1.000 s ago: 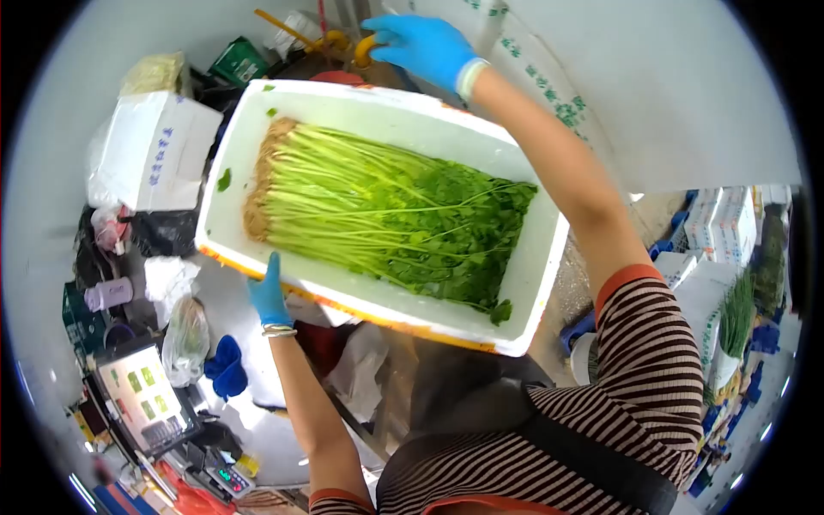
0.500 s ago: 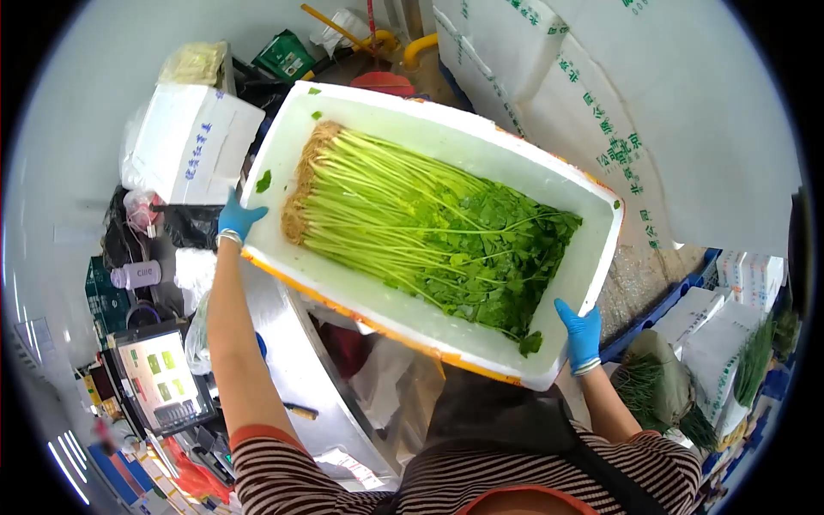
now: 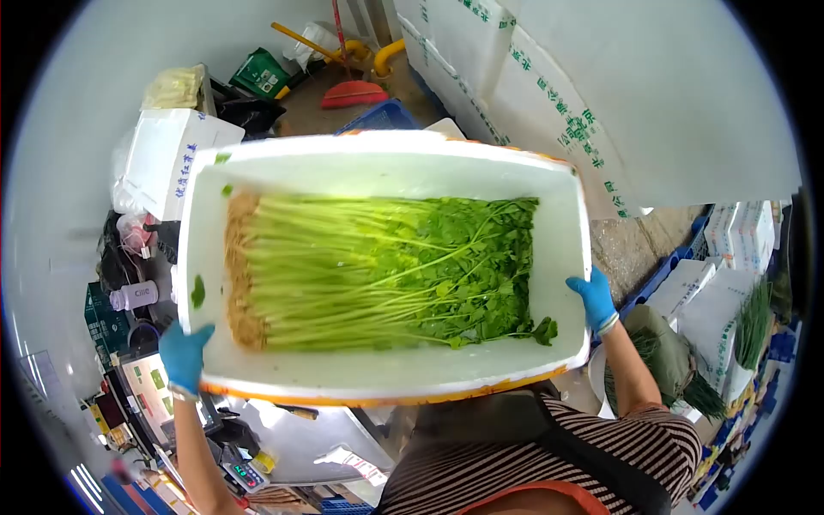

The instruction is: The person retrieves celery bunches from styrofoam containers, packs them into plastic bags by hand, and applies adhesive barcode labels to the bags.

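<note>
A white foam box [image 3: 369, 373] with orange tape along its near edge spans the middle of the view. Inside lies a bunch of leafy green stalks [image 3: 386, 270], roots at the left and leaves at the right; the root half is blurred. My left hand [image 3: 184, 356], in a blue glove, grips the box at its near left corner, thumb over the rim. On the right end wall my right hand [image 3: 594, 300], also gloved in blue, is closed with its thumb over the rim. The fingers of both hands are partly hidden behind the box.
Beyond the box are a red dustpan [image 3: 354, 94] and a blue crate [image 3: 386, 116]. Large white boxes [image 3: 549, 103] stand at the back right. A metal table [image 3: 300, 442], a screen [image 3: 150, 390] and a scale [image 3: 246, 475] are at the lower left. Green bundles [image 3: 751, 330] lie right.
The box has turned roughly level and its left end has come nearer to me. Both hands have kept hold of it since half a second ago; earlier my right hand was off the box.
</note>
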Motion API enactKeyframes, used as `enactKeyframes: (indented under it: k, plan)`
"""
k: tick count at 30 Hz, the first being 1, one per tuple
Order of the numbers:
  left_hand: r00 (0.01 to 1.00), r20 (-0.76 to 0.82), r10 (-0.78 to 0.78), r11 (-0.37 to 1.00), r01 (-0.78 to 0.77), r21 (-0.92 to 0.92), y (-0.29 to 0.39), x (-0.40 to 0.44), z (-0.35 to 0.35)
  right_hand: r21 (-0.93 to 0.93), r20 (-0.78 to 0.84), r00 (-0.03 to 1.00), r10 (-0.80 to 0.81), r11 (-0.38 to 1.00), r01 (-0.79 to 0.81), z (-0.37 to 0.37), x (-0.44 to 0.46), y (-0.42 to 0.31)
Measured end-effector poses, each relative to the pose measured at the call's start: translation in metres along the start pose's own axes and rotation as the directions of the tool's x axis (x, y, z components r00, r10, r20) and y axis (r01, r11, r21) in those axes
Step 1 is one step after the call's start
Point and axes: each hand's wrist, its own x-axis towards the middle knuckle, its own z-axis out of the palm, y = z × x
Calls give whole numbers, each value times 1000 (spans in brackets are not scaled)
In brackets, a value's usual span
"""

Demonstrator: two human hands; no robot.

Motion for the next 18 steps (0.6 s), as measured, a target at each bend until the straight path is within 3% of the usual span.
enactKeyframes:
  k: [3,5,7,9,12,13,15,18]
  plan:
    - [979,2,-206,973,205,111,-35,-60,-23,-194,190,980,59,981,-22,16,37,-41]
    - [909,28,-415,908,413,67,-41,-101,-27,-214,288,957,-37,972,102,42,72,-68]
    - [954,-109,-280,959,272,-81,-61,-151,-13,-327,395,915,-86,917,228,61,121,-86]
    - [863,-30,-504,843,485,-233,-12,-181,-10,-408,460,886,-58,872,269,90,157,-128]
    - [793,-68,-606,728,518,-450,-6,-225,35,-291,679,723,-130,856,428,139,237,-190]
    - [770,-99,-630,722,535,-438,12,-232,50,-445,695,714,-76,735,512,166,235,-236]
    - [755,-76,-651,716,578,-392,40,-250,84,-406,762,631,-144,654,639,207,309,-260]
    - [656,-160,-738,652,630,-422,101,-258,148,-515,742,628,-235,399,759,262,363,-284]
